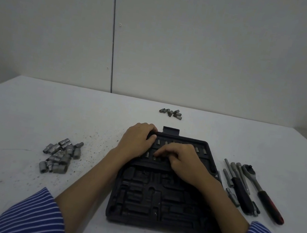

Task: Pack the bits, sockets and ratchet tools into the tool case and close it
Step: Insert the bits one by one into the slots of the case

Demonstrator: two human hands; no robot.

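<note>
— Where do we have the tool case?

— It lies open and flat on the desk, close to the near edge and a little right of the middle. Its black moulded tray faces up, and a latch tab sticks out at its far side.

— And our hands?

— Our left hand rests on the far left corner of the case, fingers curled over its rim, gripping it. Our right hand lies over the upper rows of the tray, fingers bent and narrow, the tips pressing on a small bit seated in the second row. Whether we pinch it or only push it down, we cannot tell.

— What is already in the case?

— A few small bits stand in the two far rows; the larger recesses nearer to us look unfilled.

— What waits outside?

— A heap of sockets lies toward the left edge of the desk, well apart from the case. A small cluster of bits sits near the far edge, beyond the case. Just right of the case lie the ratchet with its red-and-black handle, and beside it the extension bars and a black-handled driver, side by side.

— Anything else?

— Dark specks dust the desk between the sockets and the case, and striped blue sleeves cover our forearms at the near edge.
</note>
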